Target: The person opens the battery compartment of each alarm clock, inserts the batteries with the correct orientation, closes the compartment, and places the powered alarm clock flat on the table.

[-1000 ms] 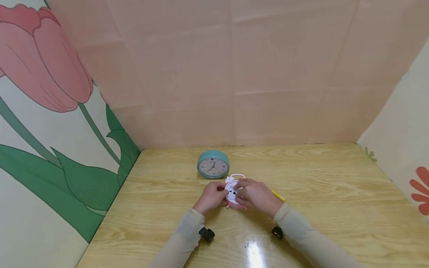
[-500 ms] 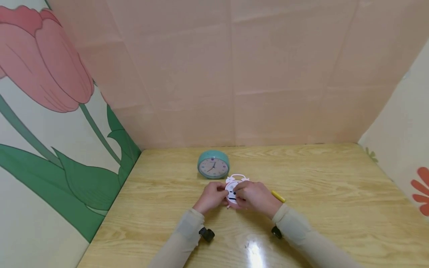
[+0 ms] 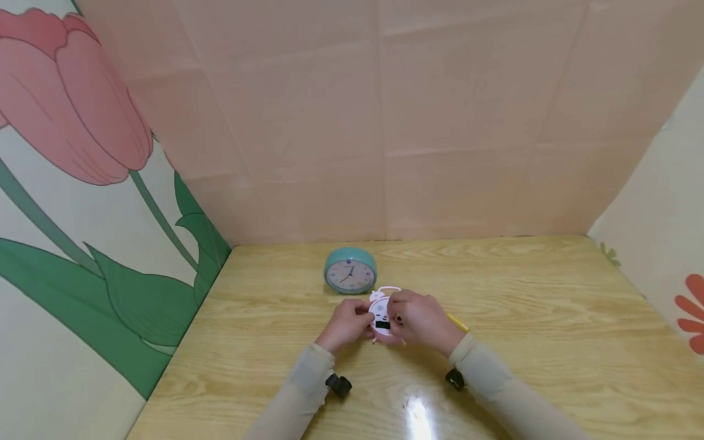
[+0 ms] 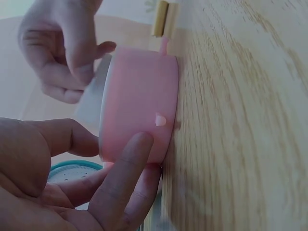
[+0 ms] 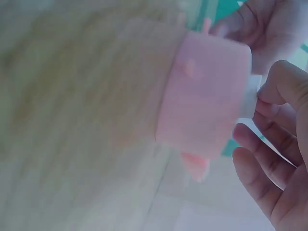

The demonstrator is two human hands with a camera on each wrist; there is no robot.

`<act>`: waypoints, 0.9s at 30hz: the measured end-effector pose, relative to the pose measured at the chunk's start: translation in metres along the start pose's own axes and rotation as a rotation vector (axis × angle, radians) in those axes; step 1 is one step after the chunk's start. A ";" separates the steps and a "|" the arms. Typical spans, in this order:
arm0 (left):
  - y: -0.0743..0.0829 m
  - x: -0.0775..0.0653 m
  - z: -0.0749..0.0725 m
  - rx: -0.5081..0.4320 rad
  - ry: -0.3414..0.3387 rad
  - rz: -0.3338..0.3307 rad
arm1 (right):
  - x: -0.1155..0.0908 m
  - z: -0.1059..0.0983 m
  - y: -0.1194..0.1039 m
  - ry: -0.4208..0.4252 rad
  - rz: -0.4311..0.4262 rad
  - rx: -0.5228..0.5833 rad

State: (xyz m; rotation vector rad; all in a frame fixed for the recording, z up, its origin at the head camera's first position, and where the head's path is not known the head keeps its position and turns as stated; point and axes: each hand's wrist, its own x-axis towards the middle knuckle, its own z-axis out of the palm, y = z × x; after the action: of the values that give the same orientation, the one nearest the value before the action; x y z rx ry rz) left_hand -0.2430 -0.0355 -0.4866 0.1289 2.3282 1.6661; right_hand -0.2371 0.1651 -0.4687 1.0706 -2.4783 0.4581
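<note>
A pink twin-bell alarm clock (image 3: 381, 307) lies on the table with its white back up. My left hand (image 3: 346, 322) holds its side, thumb at the back's edge and fingers against the pink casing (image 4: 139, 91). Thumb and fingertips of my right hand (image 3: 422, 321) pinch a thin white battery cover (image 5: 250, 96), which stands tilted up from the back in the left wrist view. A dark battery compartment (image 3: 382, 325) shows in the white back. The right hand hides the clock's right side in the head view.
Behind the pink clock stands a round teal clock (image 3: 350, 273), dial facing me. A small yellow cylinder (image 3: 458, 322) lies on the wooden table (image 3: 550, 342) right of my right hand. A pink wall covering (image 3: 379, 153) rises behind the table.
My right fingers have worked at the white back and pulled the battery cover up to the right, baring the dark compartment. My left hand has kept its hold on the clock.
</note>
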 end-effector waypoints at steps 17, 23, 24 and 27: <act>-0.003 -0.010 -0.007 -0.082 -0.024 -0.065 | -0.005 -0.020 0.038 -0.099 0.208 -0.143; -0.003 -0.010 -0.007 -0.079 -0.034 -0.075 | -0.008 -0.014 0.045 -0.206 0.233 -0.132; -0.003 -0.009 -0.007 -0.083 -0.035 -0.076 | -0.008 -0.013 0.045 -0.217 0.238 -0.128; -0.003 -0.008 -0.007 -0.088 -0.038 -0.087 | -0.009 -0.011 0.047 -0.234 0.252 -0.120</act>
State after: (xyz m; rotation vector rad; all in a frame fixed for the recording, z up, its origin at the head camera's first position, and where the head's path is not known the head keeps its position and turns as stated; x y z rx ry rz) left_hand -0.2370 -0.0451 -0.4855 0.0402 2.1966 1.7044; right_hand -0.2643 0.2066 -0.4699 0.8073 -2.8236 0.2628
